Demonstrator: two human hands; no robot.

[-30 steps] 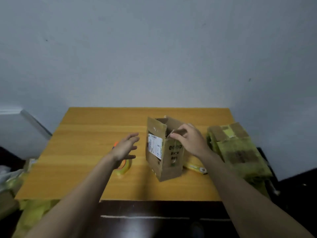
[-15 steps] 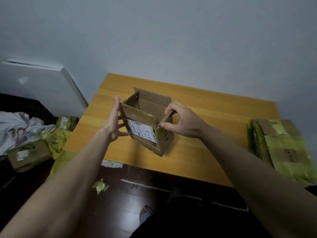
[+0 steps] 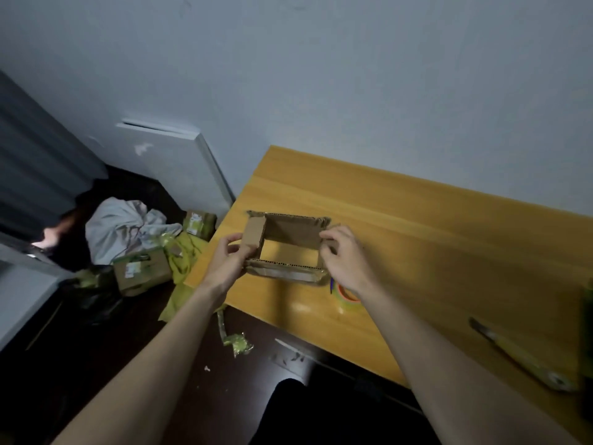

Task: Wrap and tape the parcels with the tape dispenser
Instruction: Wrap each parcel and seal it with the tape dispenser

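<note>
Two bare hands are holding one open cardboard box (image 3: 288, 248) above the near-left corner of the wooden counter (image 3: 417, 239). The left hand (image 3: 224, 264) is gripping the box's left end, its fingers (image 3: 232, 248) curling round the left flap, which is standing folded inward. The right hand (image 3: 345, 256) is pinching the right end wall near the top edge, fingers curled on the cardboard. The box is showing its open top to the camera, with corrugated edges visible along the near and far walls, and the yellow counter surface is showing through its middle; whether it is resting on the counter or being held just above it cannot be told.

A roll of tape with an orange core (image 3: 348, 298) is lying on the counter just near of the box, partly hidden under the right wrist. A long yellowish tool (image 3: 519, 356) is lying on the counter well to the right, near the near edge; its type is too blurred to tell. A green-wrapped item (image 3: 588, 332) is showing at the right frame edge.

On the dark floor to the left, a taped cardboard parcel (image 3: 142, 273) is sitting beside yellow-green wrapping (image 3: 186, 258), a second parcel (image 3: 197, 223) and a heap of pale cloth (image 3: 125, 226). A crumpled scrap of tape (image 3: 237, 342) is lying on the floor near the counter's edge.
</note>
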